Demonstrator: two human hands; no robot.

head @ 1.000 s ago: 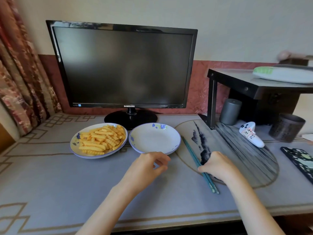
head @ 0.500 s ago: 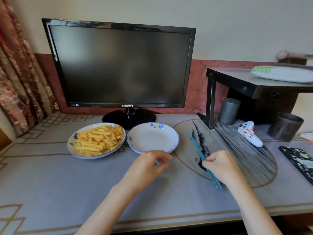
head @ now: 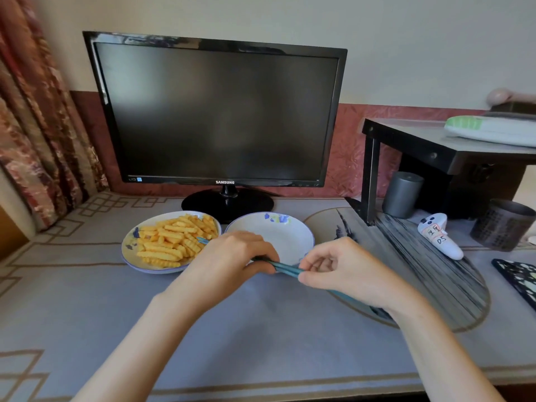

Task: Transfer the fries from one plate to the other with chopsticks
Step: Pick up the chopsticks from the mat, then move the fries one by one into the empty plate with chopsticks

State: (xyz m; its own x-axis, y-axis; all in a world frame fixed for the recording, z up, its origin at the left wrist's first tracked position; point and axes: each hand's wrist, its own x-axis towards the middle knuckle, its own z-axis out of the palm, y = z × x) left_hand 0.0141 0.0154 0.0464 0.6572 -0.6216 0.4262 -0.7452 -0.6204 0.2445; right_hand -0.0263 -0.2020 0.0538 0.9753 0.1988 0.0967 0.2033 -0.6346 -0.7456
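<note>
Crinkle-cut yellow fries [head: 174,242] lie heaped on the left white floral plate [head: 129,258]; the matching right plate [head: 280,235] holds none. The left hand [head: 229,259] and right hand [head: 342,271] both clamp the teal chopsticks [head: 285,268]. Level both tips before gripping one fry

1. The fries [head: 174,243] are crinkle-cut and golden orange. They lie heaped in crossing directions and cover most of their plate.
2. The left plate [head: 129,256] is round, shallow and white with a blue rim and blue marks on its left inner side. It holds all the fries.
3. The right plate [head: 278,233] is of the same kind, with a blue and yellow mark at its far rim. It holds no fries and sits just beside the left plate.
4. The chopsticks [head: 285,268] are a teal pair held close together, slanting from upper left to lower right. The left hand [head: 229,259] grips them and the right hand [head: 345,271] pinches them farther back. One tip shows at the right edge of the fries.
</note>
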